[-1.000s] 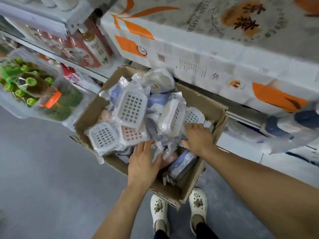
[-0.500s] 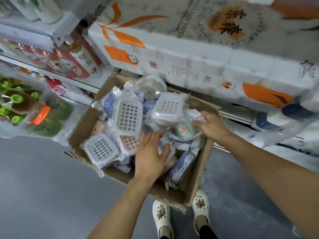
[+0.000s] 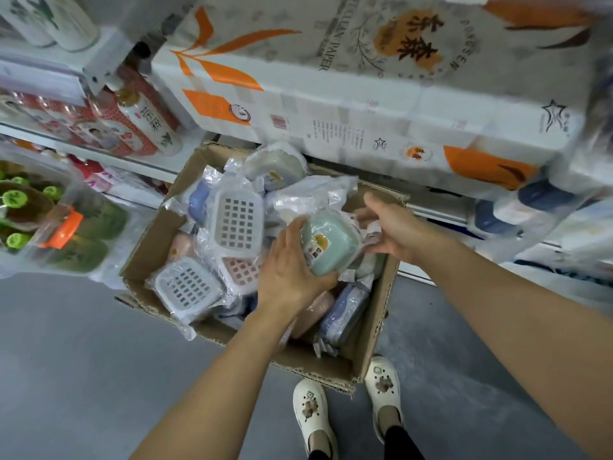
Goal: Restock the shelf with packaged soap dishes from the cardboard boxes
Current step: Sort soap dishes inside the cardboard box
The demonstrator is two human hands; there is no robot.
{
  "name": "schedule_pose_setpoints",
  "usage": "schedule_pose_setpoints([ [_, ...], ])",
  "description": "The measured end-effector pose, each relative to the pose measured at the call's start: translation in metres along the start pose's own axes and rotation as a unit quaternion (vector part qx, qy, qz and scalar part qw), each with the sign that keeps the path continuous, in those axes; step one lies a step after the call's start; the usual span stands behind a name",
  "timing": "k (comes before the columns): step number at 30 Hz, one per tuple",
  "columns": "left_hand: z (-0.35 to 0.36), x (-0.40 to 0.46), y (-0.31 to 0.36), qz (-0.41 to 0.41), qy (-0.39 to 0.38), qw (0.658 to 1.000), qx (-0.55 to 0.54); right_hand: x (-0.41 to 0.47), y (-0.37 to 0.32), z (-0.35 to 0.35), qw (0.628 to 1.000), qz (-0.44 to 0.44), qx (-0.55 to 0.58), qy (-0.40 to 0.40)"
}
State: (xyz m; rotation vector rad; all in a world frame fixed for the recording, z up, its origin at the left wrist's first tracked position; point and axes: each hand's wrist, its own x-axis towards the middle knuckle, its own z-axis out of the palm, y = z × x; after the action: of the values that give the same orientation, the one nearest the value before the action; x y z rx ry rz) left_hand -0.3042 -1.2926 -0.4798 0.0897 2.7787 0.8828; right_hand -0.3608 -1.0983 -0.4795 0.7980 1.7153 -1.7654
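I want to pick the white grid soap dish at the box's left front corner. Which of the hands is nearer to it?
Left. The left hand grips the green soap dish just right of the white grid soap dish; the right hand is farther, near the cardboard box's right wall.

Both bare forearms reach up from the bottom of the frame toward the centre. Left hand (image 3: 292, 277) is back-up at centre frame, fingers curved, thumb and fingers wrapped round a pale green rounded plastic soap dish in a clear bag (image 3: 331, 250). Right hand (image 3: 394, 227) sits just right of centre, palm turned left, fingers extended and loosely spread, fingertips at the bag's right edge; contact unclear. Right forearm runs to the lower right corner.
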Motion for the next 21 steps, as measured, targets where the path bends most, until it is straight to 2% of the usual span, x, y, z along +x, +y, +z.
schedule_pose_setpoints([
  [2, -0.006, -0.002, -0.01, -0.017, 0.021, 0.999, 0.025, 0.011, 0.006, 0.004, 0.995, 0.025, -0.033, 0.087],
  [3, -0.009, -0.002, -0.016, -0.028, 0.03, 0.999, 0.032, 0.016, 0.011, 0.006, 0.992, 0.044, -0.049, 0.103],
  [6, -0.016, 0.0, -0.029, -0.042, 0.044, 0.997, 0.038, 0.038, 0.031, 0.013, 0.986, 0.095, -0.089, 0.108],
  [9, -0.016, 0.005, -0.035, -0.031, 0.041, 0.998, 0.038, 0.053, 0.051, 0.026, 0.978, 0.086, -0.143, 0.122],
  [11, -0.013, 0.006, -0.037, -0.023, 0.044, 0.998, 0.033, 0.066, 0.067, 0.035, 0.961, 0.073, -0.223, 0.149],
  [13, -0.01, 0.005, -0.041, -0.013, 0.052, 0.998, 0.024, 0.069, 0.074, 0.044, 0.91, 0.046, -0.385, 0.146],
  [16, -0.007, 0.002, -0.047, -0.004, 0.057, 0.998, 0.007, 0.067, 0.078, 0.045, 0.793, -0.004, -0.603, 0.082],
  [19, -0.007, 0.003, -0.051, 0.002, 0.051, 0.999, 0.003, 0.067, 0.083, 0.034, 0.696, -0.046, -0.714, 0.06],
  [21, -0.006, 0.004, -0.051, 0.0, 0.044, 0.999, 0.0, 0.066, 0.085, 0.03, 0.658, -0.053, -0.749, 0.059],
])
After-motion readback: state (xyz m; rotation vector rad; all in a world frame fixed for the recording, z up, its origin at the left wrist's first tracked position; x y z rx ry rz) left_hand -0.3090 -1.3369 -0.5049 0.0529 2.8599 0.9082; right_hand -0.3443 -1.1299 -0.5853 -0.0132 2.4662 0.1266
